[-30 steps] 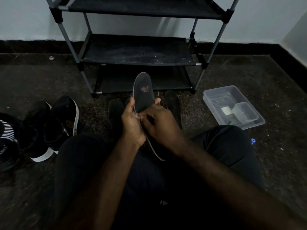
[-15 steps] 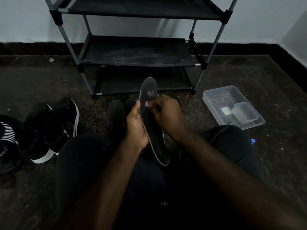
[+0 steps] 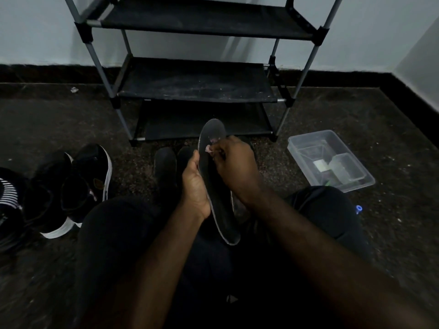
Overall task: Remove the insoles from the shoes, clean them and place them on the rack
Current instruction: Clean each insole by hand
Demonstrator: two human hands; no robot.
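A dark insole (image 3: pixel 213 136) stands almost upright above my lap, toe end up, with a pinkish worn patch near the top. My left hand (image 3: pixel 194 186) grips its left edge at mid-length. My right hand (image 3: pixel 234 165) pinches a small pale scrap against the insole's upper part. Two black shoes (image 3: pixel 166 165) lie on the floor just beyond my hands. The black shoe rack (image 3: pixel 197 79) stands against the wall ahead, its shelves bare.
A pair of black sneakers with white soles (image 3: pixel 71 186) sits at the left, beside a striped item (image 3: pixel 7 193) at the frame edge. A clear plastic tub (image 3: pixel 330 160) holding small containers lies on the floor at the right. My dark-trousered legs fill the foreground.
My right hand has slid up the insole from mid-length to near the toe. The insole has shifted slightly right and lower against the rack.
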